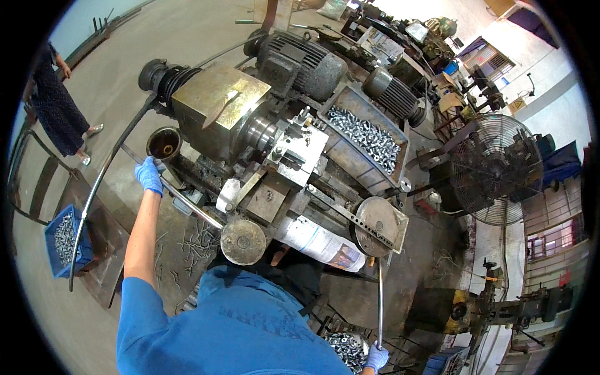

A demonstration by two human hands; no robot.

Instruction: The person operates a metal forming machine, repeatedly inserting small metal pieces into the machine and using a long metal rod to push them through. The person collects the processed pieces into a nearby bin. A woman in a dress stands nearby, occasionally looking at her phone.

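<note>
Left hand [150, 175] clasping one metal rod [199, 209], right hand [376, 358] gripping a second rod [380, 300], metal parts [365, 137] heaped nearby: batch seemingly underway, remainder unclear!

Illumination bright and diffuse overall. White wall [472, 25] at upper right close to overexposed; fan [497, 162] below reads dark. Glare noted on the metal housing [200, 90] and along the metal rod [199, 210]. Floor [409, 262] right of centre dimmer. Fisheye distortion bends straight edges; black vignette surrounds the view; detail softens toward the rim.
</note>
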